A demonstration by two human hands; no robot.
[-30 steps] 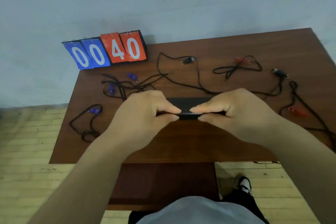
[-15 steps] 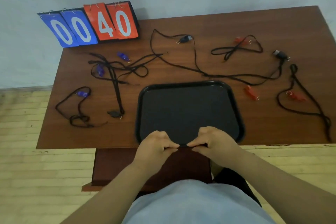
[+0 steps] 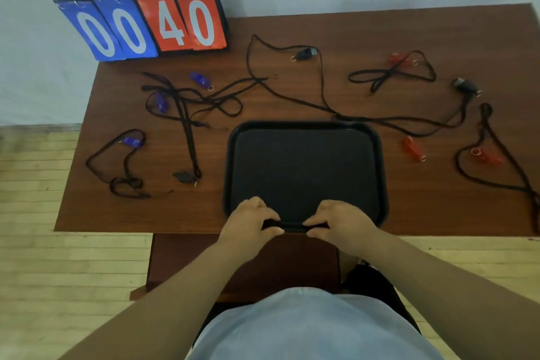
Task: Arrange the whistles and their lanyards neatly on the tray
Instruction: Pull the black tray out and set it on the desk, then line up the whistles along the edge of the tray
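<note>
Black tray (image 3: 304, 172): flat on the bench (image 3: 365, 35), its near rim at the bench's front edge.
Left grip (image 3: 248, 221): fingers and thumb pinching the tray's near rim.
Right grip (image 3: 340, 222): same pinch on that rim, just beside the left (fingertips apart).
Blue whistles (image 3: 200, 79): three, left of the tray among tangled black lanyards (image 3: 190, 143).
Red whistles (image 3: 410, 147): three, on the right side.
Black whistles (image 3: 305, 53): one behind the tray, one far right, one left of the tray.
Scoreboard (image 3: 140, 23): back left corner, reading 00 40.

Scoreboard (image 3: 140, 23) on wooden table (image 3: 350, 26)
</note>
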